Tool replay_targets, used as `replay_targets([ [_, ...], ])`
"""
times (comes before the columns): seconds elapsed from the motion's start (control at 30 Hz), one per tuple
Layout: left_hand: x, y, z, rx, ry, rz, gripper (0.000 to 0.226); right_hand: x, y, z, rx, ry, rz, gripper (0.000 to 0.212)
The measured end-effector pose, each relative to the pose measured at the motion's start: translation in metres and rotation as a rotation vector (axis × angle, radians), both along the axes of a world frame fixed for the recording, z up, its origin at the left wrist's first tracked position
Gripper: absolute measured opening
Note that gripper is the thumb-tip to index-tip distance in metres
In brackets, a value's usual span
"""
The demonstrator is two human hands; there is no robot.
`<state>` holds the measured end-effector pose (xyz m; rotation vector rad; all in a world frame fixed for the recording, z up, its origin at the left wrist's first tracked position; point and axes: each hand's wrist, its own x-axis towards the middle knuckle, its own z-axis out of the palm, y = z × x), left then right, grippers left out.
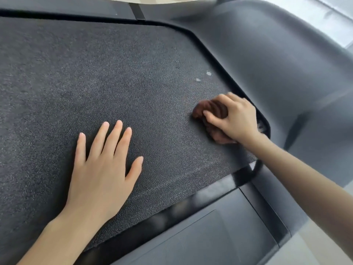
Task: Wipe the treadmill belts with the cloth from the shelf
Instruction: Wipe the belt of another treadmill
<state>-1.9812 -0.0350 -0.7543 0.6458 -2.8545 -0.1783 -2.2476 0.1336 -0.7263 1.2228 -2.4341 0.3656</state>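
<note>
The right hand, at the centre right of the frame, has its fingers and thumb curled round a bunched dark-brown cloth and presses it onto the dark grey, pebbled treadmill belt. Wadding the cloth gives the hand a firm pad to bear down on, which likely suits a rough surface that would drag at loose fabric. The left hand, in the lower middle of the frame, lies flat on the belt with all fingers straight and spread, holding nothing; it probably props the leaning body and may keep the belt from sliding under the rubbing.

The cloth sits close to the belt's right edge, where a black rim runs diagonally and the smooth grey plastic housing rises beyond it. Just above the cloth, two small pale specks remain on the belt, a likely next target. Room on the right is tight: a stroke that way meets the rim at once. Leftward and toward the top of the frame the belt stretches wide and unobstructed, apart from the resting left hand. A dark side rail borders the lower edge.
</note>
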Motion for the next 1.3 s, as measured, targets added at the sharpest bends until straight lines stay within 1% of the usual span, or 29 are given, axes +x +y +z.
replay_targets([
  [0.13,0.0,0.0,0.001,0.002,-0.012,0.005,0.067,-0.058,-0.047,0.001,0.006,-0.005,-0.129,0.054],
  [0.23,0.001,0.001,0.001,-0.004,-0.013,0.008,0.067,-0.09,-0.078,0.003,0.04,-0.004,-0.211,0.048],
  [0.37,0.001,0.0,0.002,-0.011,-0.024,0.013,0.066,-0.099,-0.091,0.005,0.047,-0.019,-0.249,0.044],
  [0.5,0.001,0.0,0.002,-0.01,-0.003,0.013,0.065,-0.077,-0.072,0.007,-0.003,-0.044,-0.204,0.042],
  [0.63,0.0,0.0,0.0,0.003,0.005,0.01,0.066,-0.021,-0.031,0.004,-0.035,-0.049,-0.134,0.05],
  [0.8,-0.001,0.0,-0.001,0.006,-0.006,0.016,0.067,0.069,0.024,0.001,-0.027,-0.035,-0.055,0.038],
  [0.9,-0.001,0.0,0.0,0.006,-0.015,0.017,0.067,0.105,0.033,-0.002,-0.002,-0.03,-0.043,0.036],
  [1.0,-0.001,0.001,0.003,0.007,-0.016,0.025,0.067,0.108,0.028,0.0,0.01,-0.017,-0.032,0.037],
  [1.13,0.0,-0.002,0.01,-0.018,-0.029,0.017,0.065,0.1,0.005,0.0,0.01,-0.023,0.086,0.038],
  [1.23,0.015,-0.015,0.015,-0.062,-0.064,-0.026,0.062,0.102,-0.04,-0.002,0.0,-0.007,0.19,0.039],
  [1.3,0.039,-0.029,0.02,-0.091,-0.078,0.0,0.062,0.104,-0.082,-0.003,-0.02,-0.002,0.263,0.04],
])
